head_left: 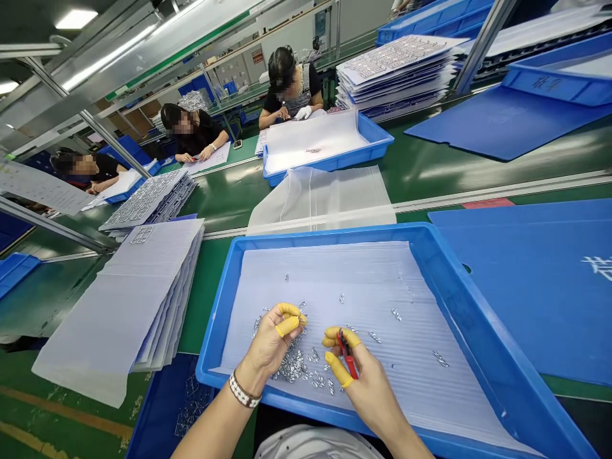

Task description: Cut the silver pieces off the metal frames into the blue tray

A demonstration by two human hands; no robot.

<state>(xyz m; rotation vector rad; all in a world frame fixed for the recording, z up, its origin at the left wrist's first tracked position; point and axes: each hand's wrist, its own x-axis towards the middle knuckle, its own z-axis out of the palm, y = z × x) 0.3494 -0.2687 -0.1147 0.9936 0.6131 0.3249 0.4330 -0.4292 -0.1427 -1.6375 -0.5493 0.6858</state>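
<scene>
Yellow finger cots cover several fingertips of both hands. My left hand is pinched over the tray, its thumb and forefinger closed around something too small to make out. To its right, my right hand holds red-handled nippers with dark jaws pointing up and away from me. Below both hands lies a blue tray lined with a white sheet. A pile of small shiny metal pieces rests on the sheet beside and under my left hand. Loose pieces lie scattered to the right.
A stack of white sheets stands left of the tray, with a metal frame on top. A blue board lies to the right. Beyond are a translucent sheet, another blue tray, stacked sheets and several people working.
</scene>
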